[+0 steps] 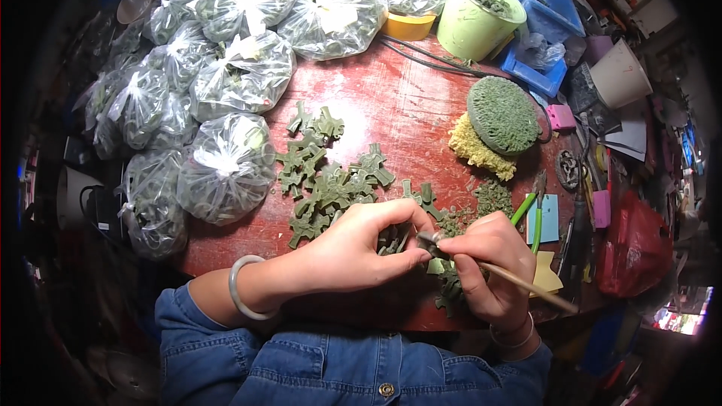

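The left hand (368, 244), nearly closed, pinches a small dark piece (429, 240), partly hidden, at five o'clock; the right hand (492, 259) grips a thin wooden-handled tool (530, 288). Work looks midway: at ten, notched dark-green pieces (331, 186) lie loose, filled clear plastic bags (226, 173) beyond.

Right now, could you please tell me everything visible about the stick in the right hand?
The stick is thin, straight and pale tan, and looks wooden. The right hand grips it at a slant; one bare end juts toward the picture's lower right. The other end, near the left hand, is too unclear to describe.
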`<action>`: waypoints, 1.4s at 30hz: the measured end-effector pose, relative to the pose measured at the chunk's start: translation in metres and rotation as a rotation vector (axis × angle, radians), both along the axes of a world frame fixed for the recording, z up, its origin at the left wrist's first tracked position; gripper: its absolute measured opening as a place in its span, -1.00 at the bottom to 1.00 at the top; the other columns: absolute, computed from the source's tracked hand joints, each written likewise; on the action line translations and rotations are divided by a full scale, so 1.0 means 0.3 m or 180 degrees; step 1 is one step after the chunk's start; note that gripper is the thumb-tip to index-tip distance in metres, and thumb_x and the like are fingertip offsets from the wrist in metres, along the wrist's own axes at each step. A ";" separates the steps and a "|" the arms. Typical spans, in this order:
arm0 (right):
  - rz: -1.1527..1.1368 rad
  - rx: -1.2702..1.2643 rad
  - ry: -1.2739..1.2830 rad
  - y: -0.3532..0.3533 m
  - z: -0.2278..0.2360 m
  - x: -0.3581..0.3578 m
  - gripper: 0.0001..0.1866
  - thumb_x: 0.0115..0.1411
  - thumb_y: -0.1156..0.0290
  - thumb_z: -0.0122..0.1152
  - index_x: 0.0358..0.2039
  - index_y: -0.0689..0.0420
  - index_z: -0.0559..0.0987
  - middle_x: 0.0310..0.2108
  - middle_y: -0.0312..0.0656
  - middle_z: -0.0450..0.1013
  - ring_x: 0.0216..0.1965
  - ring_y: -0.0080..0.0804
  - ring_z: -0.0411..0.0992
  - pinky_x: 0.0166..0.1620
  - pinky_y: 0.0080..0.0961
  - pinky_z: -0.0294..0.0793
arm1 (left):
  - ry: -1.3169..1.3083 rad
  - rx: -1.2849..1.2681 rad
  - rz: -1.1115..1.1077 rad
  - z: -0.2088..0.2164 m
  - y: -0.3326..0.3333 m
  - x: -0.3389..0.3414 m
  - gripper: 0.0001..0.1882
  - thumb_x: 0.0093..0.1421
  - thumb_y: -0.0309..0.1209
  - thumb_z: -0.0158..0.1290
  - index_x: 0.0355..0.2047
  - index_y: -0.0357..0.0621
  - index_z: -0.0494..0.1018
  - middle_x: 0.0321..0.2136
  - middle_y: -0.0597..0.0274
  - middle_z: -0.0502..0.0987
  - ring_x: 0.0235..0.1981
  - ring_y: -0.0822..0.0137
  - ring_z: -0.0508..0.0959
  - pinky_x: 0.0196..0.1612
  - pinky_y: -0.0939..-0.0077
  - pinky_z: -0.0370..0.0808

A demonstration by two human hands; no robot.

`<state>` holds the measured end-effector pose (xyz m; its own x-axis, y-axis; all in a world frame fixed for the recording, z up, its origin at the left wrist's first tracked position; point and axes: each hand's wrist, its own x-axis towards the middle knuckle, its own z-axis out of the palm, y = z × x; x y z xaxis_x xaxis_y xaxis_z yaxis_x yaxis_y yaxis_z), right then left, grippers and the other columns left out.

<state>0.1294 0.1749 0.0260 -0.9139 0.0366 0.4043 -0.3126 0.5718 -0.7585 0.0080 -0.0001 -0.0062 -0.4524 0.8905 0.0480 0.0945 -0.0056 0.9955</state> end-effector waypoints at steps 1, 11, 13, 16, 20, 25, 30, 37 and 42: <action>-0.0085 0.0121 0.0143 -0.004 -0.003 -0.003 -0.79 0.05 0.66 0.26 -0.25 0.22 0.62 -0.42 -0.17 0.48 -0.42 -0.27 0.42 -0.32 -0.43 0.43 | -0.0106 -0.0108 -0.0027 0.003 -0.002 0.001 -0.80 0.13 -0.50 0.17 -0.24 -0.25 0.46 -0.45 0.19 0.52 -0.39 0.43 0.51 -0.25 0.50 0.46; -0.0122 0.0309 0.0218 -0.002 -0.009 0.001 -0.80 0.06 0.62 0.28 -0.25 0.22 0.62 -0.42 -0.17 0.47 -0.43 -0.26 0.42 -0.34 -0.42 0.43 | -0.0072 -0.0171 0.0028 0.002 -0.004 -0.002 -0.80 0.13 -0.50 0.16 -0.23 -0.26 0.46 -0.44 0.17 0.53 -0.41 0.41 0.52 -0.26 0.49 0.46; 0.0091 0.0354 0.0029 -0.001 -0.005 0.010 -0.79 0.06 0.60 0.30 -0.24 0.22 0.62 -0.42 -0.17 0.46 -0.44 -0.25 0.42 -0.36 -0.42 0.43 | -0.0122 -0.0237 -0.0074 0.001 -0.008 -0.007 -0.76 0.15 -0.52 0.15 -0.15 -0.22 0.47 -0.37 0.34 0.48 -0.32 0.56 0.43 -0.20 0.61 0.39; -0.0021 0.0593 0.0364 -0.013 -0.026 0.007 -0.78 0.06 0.59 0.31 -0.22 0.21 0.62 -0.43 -0.19 0.44 -0.44 -0.26 0.42 -0.37 -0.42 0.44 | 0.0059 -0.0257 0.0046 -0.004 -0.007 -0.006 -0.76 0.15 -0.52 0.15 -0.15 -0.21 0.47 -0.36 0.35 0.48 -0.31 0.56 0.43 -0.19 0.61 0.39; -0.0046 0.0697 0.0458 -0.015 -0.011 0.010 -0.76 0.05 0.58 0.33 -0.22 0.22 0.62 -0.43 -0.20 0.43 -0.43 -0.27 0.42 -0.36 -0.42 0.45 | 0.0016 -0.0202 0.0083 0.003 -0.003 -0.005 -0.76 0.15 -0.53 0.14 -0.14 -0.20 0.47 -0.36 0.35 0.47 -0.31 0.56 0.43 -0.19 0.62 0.39; -0.0076 0.0764 0.0501 -0.011 -0.019 0.003 -0.75 0.04 0.59 0.33 -0.21 0.23 0.62 -0.41 -0.19 0.45 -0.43 -0.27 0.42 -0.35 -0.42 0.46 | -0.0085 -0.0261 0.0096 0.002 -0.005 -0.006 -0.76 0.16 -0.52 0.13 -0.14 -0.20 0.47 -0.37 0.35 0.45 -0.31 0.57 0.42 -0.17 0.61 0.39; -0.0075 0.0606 0.0476 -0.007 -0.020 0.003 -0.75 0.03 0.60 0.32 -0.22 0.23 0.62 -0.43 -0.19 0.43 -0.43 -0.27 0.42 -0.35 -0.40 0.45 | -0.0144 -0.0268 0.0084 0.000 -0.006 -0.007 -0.76 0.17 -0.52 0.12 -0.13 -0.20 0.47 -0.36 0.35 0.45 -0.30 0.56 0.42 -0.16 0.60 0.39; -0.0009 0.0871 0.0493 -0.018 -0.017 0.001 -0.71 0.02 0.59 0.34 -0.18 0.19 0.63 -0.40 -0.22 0.42 -0.38 -0.28 0.42 -0.32 -0.42 0.46 | -0.0087 -0.0244 0.0070 0.006 -0.004 -0.012 -0.75 0.18 -0.53 0.10 -0.11 -0.21 0.47 -0.36 0.34 0.45 -0.28 0.55 0.42 -0.14 0.59 0.39; -0.0031 0.0893 0.0544 -0.021 -0.006 0.001 -0.67 0.01 0.56 0.38 -0.15 0.18 0.63 -0.37 -0.24 0.44 -0.36 -0.30 0.43 -0.30 -0.43 0.48 | -0.0112 -0.0231 0.0037 0.007 -0.003 -0.009 -0.75 0.18 -0.54 0.09 -0.11 -0.23 0.47 -0.33 0.32 0.47 -0.25 0.54 0.43 -0.11 0.59 0.39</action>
